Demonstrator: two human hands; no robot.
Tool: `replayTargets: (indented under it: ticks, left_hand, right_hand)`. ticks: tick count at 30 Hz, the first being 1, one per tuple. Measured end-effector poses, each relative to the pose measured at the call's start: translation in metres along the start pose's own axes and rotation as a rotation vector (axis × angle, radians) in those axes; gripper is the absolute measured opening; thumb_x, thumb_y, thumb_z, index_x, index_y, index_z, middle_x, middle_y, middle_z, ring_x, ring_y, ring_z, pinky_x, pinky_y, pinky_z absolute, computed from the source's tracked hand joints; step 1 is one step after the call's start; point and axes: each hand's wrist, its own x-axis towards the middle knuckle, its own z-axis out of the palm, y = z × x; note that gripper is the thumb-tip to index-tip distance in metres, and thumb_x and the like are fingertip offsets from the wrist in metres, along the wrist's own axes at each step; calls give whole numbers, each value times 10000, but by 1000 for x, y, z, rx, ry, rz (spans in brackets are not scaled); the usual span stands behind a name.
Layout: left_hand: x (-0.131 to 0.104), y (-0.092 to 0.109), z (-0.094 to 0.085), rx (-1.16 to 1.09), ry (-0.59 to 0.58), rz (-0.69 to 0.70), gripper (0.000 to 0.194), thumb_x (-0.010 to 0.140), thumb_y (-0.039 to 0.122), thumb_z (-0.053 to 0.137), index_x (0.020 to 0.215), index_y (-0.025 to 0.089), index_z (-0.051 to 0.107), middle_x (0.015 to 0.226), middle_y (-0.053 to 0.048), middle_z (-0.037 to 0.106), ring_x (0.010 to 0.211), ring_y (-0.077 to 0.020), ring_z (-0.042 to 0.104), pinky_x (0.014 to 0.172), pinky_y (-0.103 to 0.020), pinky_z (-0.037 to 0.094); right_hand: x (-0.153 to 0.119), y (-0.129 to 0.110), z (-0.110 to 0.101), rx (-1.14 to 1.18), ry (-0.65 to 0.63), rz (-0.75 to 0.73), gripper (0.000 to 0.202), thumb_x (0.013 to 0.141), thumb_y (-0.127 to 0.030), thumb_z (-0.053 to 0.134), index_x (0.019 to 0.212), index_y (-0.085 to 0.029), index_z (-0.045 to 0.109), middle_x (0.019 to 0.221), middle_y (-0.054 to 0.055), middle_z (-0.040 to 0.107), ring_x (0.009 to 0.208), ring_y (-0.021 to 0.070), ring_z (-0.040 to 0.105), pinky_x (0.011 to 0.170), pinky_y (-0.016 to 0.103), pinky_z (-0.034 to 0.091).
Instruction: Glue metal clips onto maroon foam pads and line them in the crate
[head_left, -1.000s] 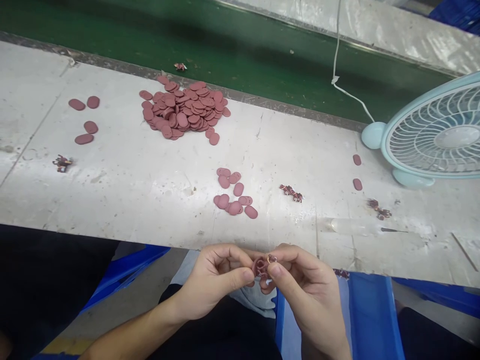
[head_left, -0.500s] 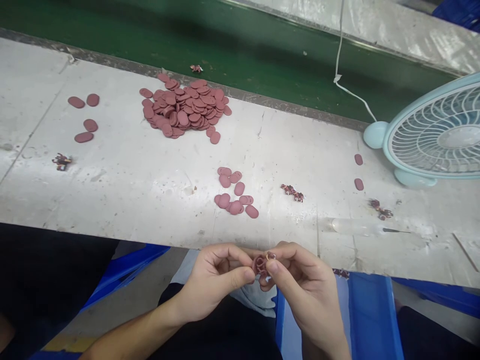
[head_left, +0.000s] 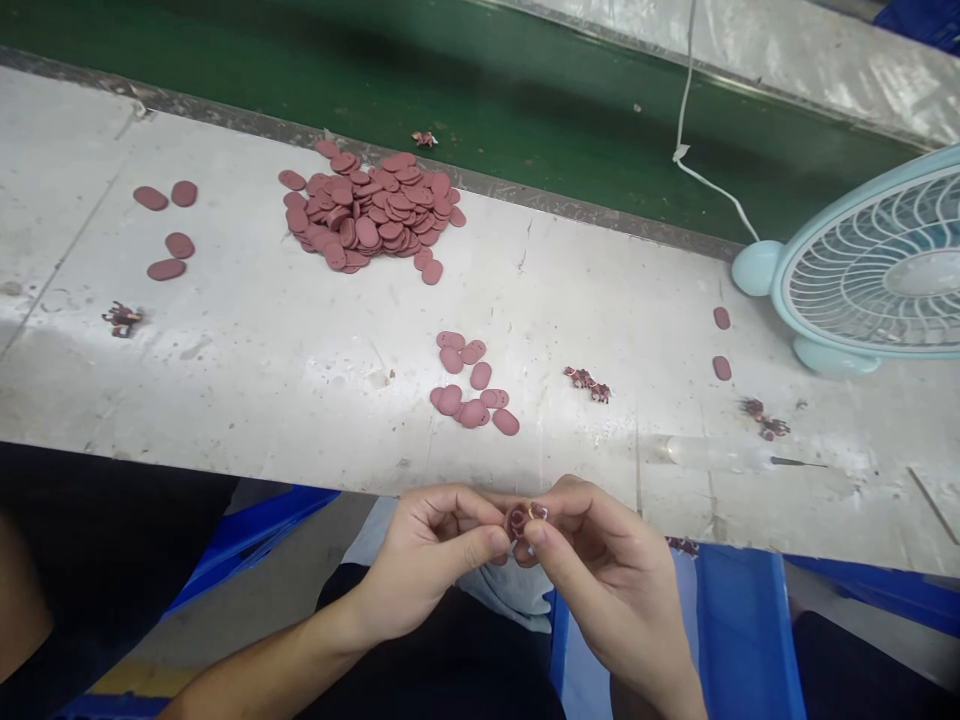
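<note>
At the table's front edge, my left hand [head_left: 420, 565] pinches a small reddish-brown oval base [head_left: 514, 522] between thumb and forefinger. My right hand [head_left: 619, 585] pinches a tiny brown horse figurine [head_left: 538, 511] with yellow and white details. The two parts meet between my fingertips; fingers hide much of them, and I cannot tell whether they are joined. Beyond my hands lies a small group of oval bases [head_left: 480, 376]. To its right, small horse figurines [head_left: 589, 384] lie close together.
A large pile of oval bases [head_left: 367, 215] sits near the green conveyor belt [head_left: 225, 70], which carries one figurine [head_left: 424, 139]. A pale blue fan [head_left: 885, 270] stands at right, near a clear bottle with a thin needle tip [head_left: 705, 453]. A blue bin [head_left: 750, 630] is below the table.
The figurine on the green belt has shifted right. My fingers have turned the held parts slightly and drawn them closer together. At far left, another person's arm shows more.
</note>
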Motion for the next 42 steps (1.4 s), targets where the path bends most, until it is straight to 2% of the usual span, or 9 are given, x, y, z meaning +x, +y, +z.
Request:
replayTargets:
  ticks: [4, 10, 21, 30, 42]
  left_hand:
    - [1, -1, -1, 10, 18, -17, 56, 846, 178, 759, 796, 155, 748, 847, -63, 804, 746, -156, 727, 704, -261, 569]
    - [-2, 6, 3, 64, 53, 43, 25, 839, 155, 757, 816, 162, 765, 1043, -87, 809, 868, -199, 762, 806, -314, 616]
    - [-2, 8, 4, 148, 84, 114, 78, 822, 117, 765, 836, 189, 792, 1095, -75, 805, 996, -231, 762, 858, -299, 633]
    - [-4, 11, 5, 125, 92, 110, 86, 822, 106, 763, 818, 185, 797, 1069, -73, 811, 934, -224, 776, 837, -298, 639]
    - [-1, 7, 3, 104, 104, 116, 113, 827, 95, 755, 826, 199, 798, 1081, -54, 811, 972, -219, 771, 861, -281, 635]
  right_hand:
    - [1, -1, 0, -8, -2, -3, 64, 935, -222, 666, 981, -256, 694, 830, -3, 659, 718, 126, 674, 656, 244, 589]
    - [2, 6, 9, 21, 86, -35, 56, 947, -215, 653, 967, -253, 689, 860, 8, 706, 763, 127, 688, 687, 235, 592]
    - [1, 8, 12, 26, 122, -57, 67, 951, -209, 648, 977, -256, 687, 889, 17, 708, 809, 143, 713, 685, 231, 599]
    - [-2, 10, 14, -34, 122, -101, 110, 957, -183, 634, 1015, -268, 672, 901, 8, 689, 845, 146, 705, 707, 238, 585]
    - [-2, 14, 15, -19, 143, -109, 107, 958, -180, 638, 1020, -258, 675, 923, 10, 708, 863, 135, 711, 737, 226, 585]
